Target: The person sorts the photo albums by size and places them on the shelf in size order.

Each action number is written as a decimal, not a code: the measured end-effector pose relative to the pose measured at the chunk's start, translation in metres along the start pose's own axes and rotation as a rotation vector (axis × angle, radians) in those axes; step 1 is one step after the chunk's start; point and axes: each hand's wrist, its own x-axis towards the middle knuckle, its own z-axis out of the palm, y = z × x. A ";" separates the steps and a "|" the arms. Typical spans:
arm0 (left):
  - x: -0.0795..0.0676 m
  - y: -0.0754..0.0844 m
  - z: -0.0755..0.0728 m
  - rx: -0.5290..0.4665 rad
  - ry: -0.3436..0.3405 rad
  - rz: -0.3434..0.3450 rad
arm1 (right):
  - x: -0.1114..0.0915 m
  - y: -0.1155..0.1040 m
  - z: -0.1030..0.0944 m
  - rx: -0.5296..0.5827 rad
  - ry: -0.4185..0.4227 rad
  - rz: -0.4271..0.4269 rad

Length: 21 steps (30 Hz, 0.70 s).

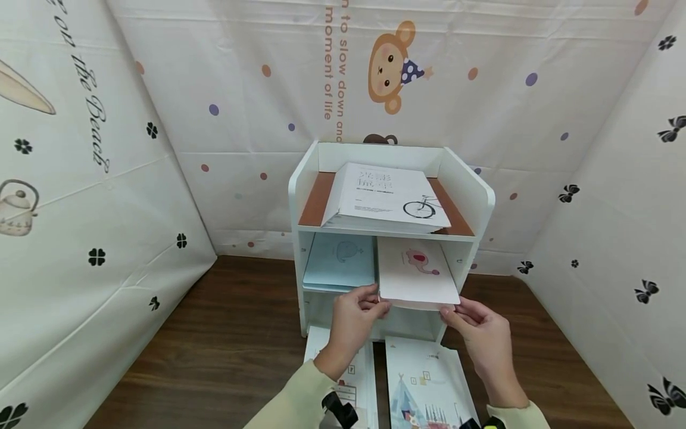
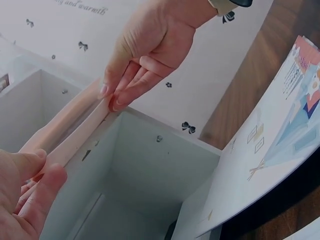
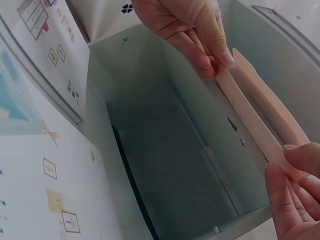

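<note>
A pale pink notebook [image 1: 418,274] with a pink cartoon on its cover lies on the right half of the rack's middle shelf. My left hand [image 1: 354,322] pinches its front left corner, and my right hand [image 1: 482,336] pinches the front right corner. In the left wrist view, the notebook's front edge [image 2: 82,132] spans both hands, just above the shelf edge. The right wrist view shows a gap along that edge [image 3: 250,105], between a lower and an upper layer. Beside it on the same shelf sit light blue notebooks [image 1: 340,259].
The white rack [image 1: 482,202] stands against a patterned cloth backdrop [image 1: 241,190]. A thick white book [image 1: 393,193] lies on its brown top shelf. Two illustrated books, one left [image 1: 364,381] and one right [image 1: 429,381], are in front of the lower compartment, above the dark wooden table [image 1: 241,333].
</note>
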 end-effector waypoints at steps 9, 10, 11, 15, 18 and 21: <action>-0.001 0.000 -0.004 -0.015 -0.023 0.003 | -0.002 -0.001 0.001 0.035 0.033 -0.023; -0.001 0.000 -0.004 -0.018 -0.027 0.006 | -0.002 -0.001 0.000 0.043 0.043 -0.023; -0.002 0.000 -0.004 -0.025 -0.031 0.008 | -0.003 -0.001 0.000 0.054 0.054 -0.022; -0.001 -0.002 -0.005 -0.043 -0.033 0.016 | -0.002 0.002 0.001 0.129 0.066 -0.021; 0.000 -0.004 -0.005 -0.047 -0.021 0.028 | 0.002 0.004 0.002 0.151 0.057 -0.027; 0.003 -0.005 -0.004 -0.025 0.003 0.053 | 0.005 0.005 0.004 0.123 0.046 -0.044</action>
